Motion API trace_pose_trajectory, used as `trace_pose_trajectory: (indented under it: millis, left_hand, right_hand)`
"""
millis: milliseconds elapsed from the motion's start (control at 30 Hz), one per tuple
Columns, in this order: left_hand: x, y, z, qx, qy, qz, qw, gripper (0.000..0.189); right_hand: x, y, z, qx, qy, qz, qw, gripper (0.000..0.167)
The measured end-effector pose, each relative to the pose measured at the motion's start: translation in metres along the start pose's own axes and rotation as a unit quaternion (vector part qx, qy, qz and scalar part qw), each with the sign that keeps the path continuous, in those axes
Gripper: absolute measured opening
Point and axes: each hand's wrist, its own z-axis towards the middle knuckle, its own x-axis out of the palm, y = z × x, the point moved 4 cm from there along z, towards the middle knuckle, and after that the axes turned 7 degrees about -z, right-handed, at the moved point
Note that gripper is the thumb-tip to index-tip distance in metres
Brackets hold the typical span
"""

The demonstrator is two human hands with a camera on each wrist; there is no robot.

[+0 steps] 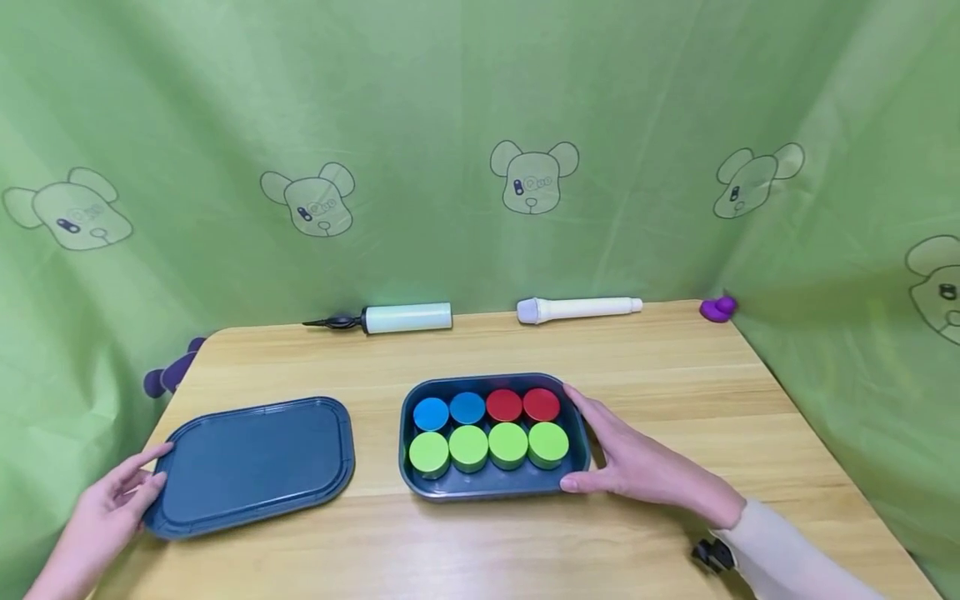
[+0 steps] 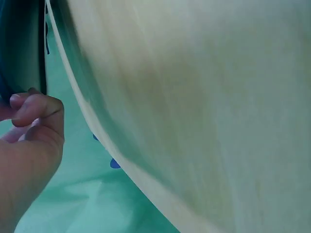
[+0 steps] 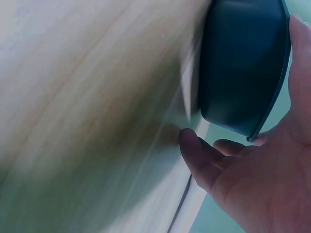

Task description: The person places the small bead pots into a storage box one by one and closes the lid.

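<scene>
At the left, a flat dark blue lid (image 1: 255,458) with rounded corners lies tilted toward the table's left edge. My left hand (image 1: 112,508) pinches its left end between thumb and fingers; the left wrist view shows the curled left hand (image 2: 36,116) at the lid's rim. In the middle sits a dark blue box (image 1: 495,487), seen from its side in the right wrist view (image 3: 243,68). Its back row has blue cylinders (image 1: 431,413) and red cylinders (image 1: 504,405); its front row holds several green cylinders (image 1: 507,442). My right hand (image 1: 626,454) grips the box's right end, thumb at the front corner, fingers at the back.
Along the table's back edge lie a hand pump (image 1: 408,317) with a black tip, a white toy microphone (image 1: 581,309) and a small purple object (image 1: 717,309). A green curtain (image 1: 420,100) hangs behind and beside the wooden table (image 1: 420,550).
</scene>
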Motion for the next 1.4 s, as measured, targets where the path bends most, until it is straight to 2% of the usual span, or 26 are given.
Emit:
trace_pose_trajectory:
  millis: [100, 167, 300, 367, 467, 567, 767, 1000, 1167, 1300, 1400]
  left_hand:
    - [0.000, -0.001, -0.002, -0.011, 0.008, -0.053, 0.9985, 0.052]
    - [0.000, -0.002, -0.003, -0.019, 0.017, -0.104, 0.9943, 0.051]
    - [0.002, 0.001, -0.004, -0.042, 0.051, -0.223, 0.9726, 0.050]
    - [0.003, 0.002, -0.005, -0.045, 0.079, -0.254, 0.9630, 0.053]
    - [0.006, 0.003, -0.005, -0.043, 0.114, -0.277, 0.9530, 0.057]
    - [0.008, 0.002, -0.005, -0.038, 0.132, -0.294, 0.9458, 0.059]
    - [0.008, -0.001, -0.006, -0.016, 0.134, -0.319, 0.9381, 0.060]
    - [0.005, -0.008, -0.005, 0.007, 0.144, -0.358, 0.9224, 0.063]
    - [0.008, -0.019, -0.005, 0.012, 0.137, -0.355, 0.9246, 0.061]
    - [0.015, -0.029, -0.004, -0.001, 0.117, -0.346, 0.9308, 0.060]
    - [0.022, -0.038, -0.003, -0.012, 0.109, -0.345, 0.9324, 0.059]
  right_hand:
    - [0.000, 0.001, 0.000, 0.001, 0.002, 0.001, 1.0000, 0.126]
    - [0.000, 0.001, 0.000, 0.001, 0.002, 0.000, 1.0000, 0.125]
    - [0.000, 0.001, 0.000, -0.001, 0.000, 0.000, 1.0000, 0.125]
    - [0.000, 0.002, 0.000, -0.002, 0.001, 0.001, 1.0000, 0.125]
    - [0.000, 0.003, 0.000, -0.003, 0.000, 0.003, 1.0000, 0.124]
    - [0.000, 0.003, 0.000, -0.001, 0.000, 0.004, 1.0000, 0.124]
    - [0.000, 0.003, 0.000, -0.002, -0.002, 0.002, 1.0000, 0.124]
    - [-0.001, 0.004, 0.000, -0.001, -0.001, 0.000, 1.0000, 0.123]
    - [-0.002, 0.007, 0.001, -0.006, 0.002, -0.009, 0.9999, 0.123]
    - [-0.006, 0.011, 0.002, -0.014, 0.005, 0.002, 0.9999, 0.122]
    - [-0.010, 0.012, 0.003, -0.012, -0.003, 0.014, 0.9998, 0.117]
